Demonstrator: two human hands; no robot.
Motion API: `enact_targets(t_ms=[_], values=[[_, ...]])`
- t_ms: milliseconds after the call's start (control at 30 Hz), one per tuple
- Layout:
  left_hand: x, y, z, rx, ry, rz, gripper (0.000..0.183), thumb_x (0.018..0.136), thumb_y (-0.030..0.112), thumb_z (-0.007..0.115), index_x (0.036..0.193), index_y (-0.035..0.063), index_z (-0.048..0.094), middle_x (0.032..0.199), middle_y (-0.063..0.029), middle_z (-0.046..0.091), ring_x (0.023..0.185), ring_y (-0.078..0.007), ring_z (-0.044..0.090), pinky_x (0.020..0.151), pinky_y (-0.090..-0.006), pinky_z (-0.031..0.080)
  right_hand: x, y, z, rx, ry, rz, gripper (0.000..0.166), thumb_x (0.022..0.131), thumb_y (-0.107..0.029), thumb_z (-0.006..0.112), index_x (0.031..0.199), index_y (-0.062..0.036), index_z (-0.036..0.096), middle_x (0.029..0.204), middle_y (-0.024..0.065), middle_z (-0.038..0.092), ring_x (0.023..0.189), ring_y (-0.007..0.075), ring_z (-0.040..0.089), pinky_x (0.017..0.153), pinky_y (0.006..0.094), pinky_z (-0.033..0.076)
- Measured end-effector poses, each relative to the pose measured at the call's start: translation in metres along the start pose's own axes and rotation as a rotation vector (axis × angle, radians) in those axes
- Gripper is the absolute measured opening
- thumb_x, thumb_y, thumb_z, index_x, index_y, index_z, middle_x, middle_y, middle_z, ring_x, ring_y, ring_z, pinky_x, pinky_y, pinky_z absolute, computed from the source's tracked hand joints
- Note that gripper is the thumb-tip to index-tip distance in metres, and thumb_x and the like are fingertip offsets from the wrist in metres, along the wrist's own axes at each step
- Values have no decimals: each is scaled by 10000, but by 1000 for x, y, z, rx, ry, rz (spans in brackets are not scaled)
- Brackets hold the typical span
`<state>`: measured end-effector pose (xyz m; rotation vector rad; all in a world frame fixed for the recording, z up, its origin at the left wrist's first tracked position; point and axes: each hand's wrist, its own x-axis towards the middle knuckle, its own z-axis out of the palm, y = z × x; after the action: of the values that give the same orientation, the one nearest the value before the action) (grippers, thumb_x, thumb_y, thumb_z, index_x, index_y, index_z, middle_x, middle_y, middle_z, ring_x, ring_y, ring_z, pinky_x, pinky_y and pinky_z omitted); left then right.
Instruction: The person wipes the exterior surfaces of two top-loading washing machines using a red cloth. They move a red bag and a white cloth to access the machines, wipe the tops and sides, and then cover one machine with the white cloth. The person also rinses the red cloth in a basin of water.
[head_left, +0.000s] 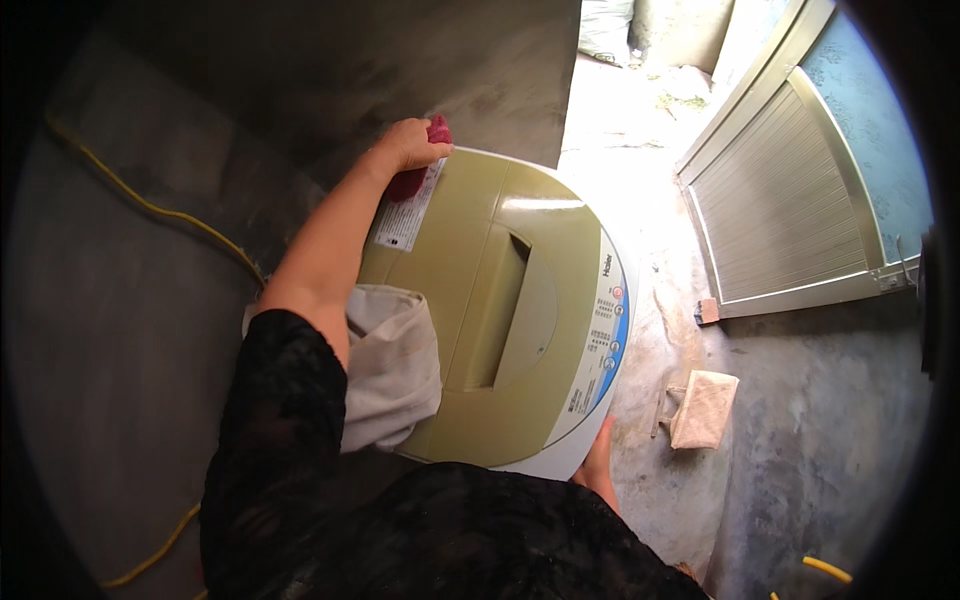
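Note:
A top-loading Haier washing machine (480, 315) stands in front of me, its olive-green lid down and its control strip along the right. My left hand (411, 144) holds a dark red cloth (409, 184) at the machine's far left corner, beside a printed label (409, 217). Part of the cloth hangs below the fingers onto the lid. Low on the machine's near right corner, my right hand (596, 463) lies against the side; most of its fingers are hidden. A greyish-white cloth (394, 367) is draped over the lid's left edge, partly behind my left arm.
On the right, a panelled door (787, 195) stands ajar by a brick piece (706, 310), with bright light through the doorway. A small stool with a beige top (705, 409) sits on the concrete floor. Yellow cable (176, 215) runs along the left.

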<state>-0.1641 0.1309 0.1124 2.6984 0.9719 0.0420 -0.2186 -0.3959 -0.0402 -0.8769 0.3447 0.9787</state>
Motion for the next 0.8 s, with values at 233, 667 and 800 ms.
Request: enact_targets(t_ms=[233,667,800], values=[[64,-10,35,-87,-276,-140,501,646,399,581,1037,93,643,1121,-178,590,1044,-289,566,862,-355,441,-9,6,5,-388,199,-185,658,904,-541,385,1290,-9,361,1245,131,480,1114,218,478,942,339,383],[16,-28,6,-80,-118,-89,485,726,432,579,1044,72,642,1151,-165,576,1087,-286,543,908,-354,431,-15,-10,32,-574,131,-216,622,939,-473,351,1297,36,358,1257,139,481,1127,221,476,951,329,376],[4,-43,-1,-116,-31,-84,468,727,422,570,1017,63,650,1114,-178,589,1065,-291,555,893,-363,439,-11,-25,28,-640,46,-204,664,919,-492,391,1322,31,327,1319,132,431,1186,227,429,1005,328,319]])
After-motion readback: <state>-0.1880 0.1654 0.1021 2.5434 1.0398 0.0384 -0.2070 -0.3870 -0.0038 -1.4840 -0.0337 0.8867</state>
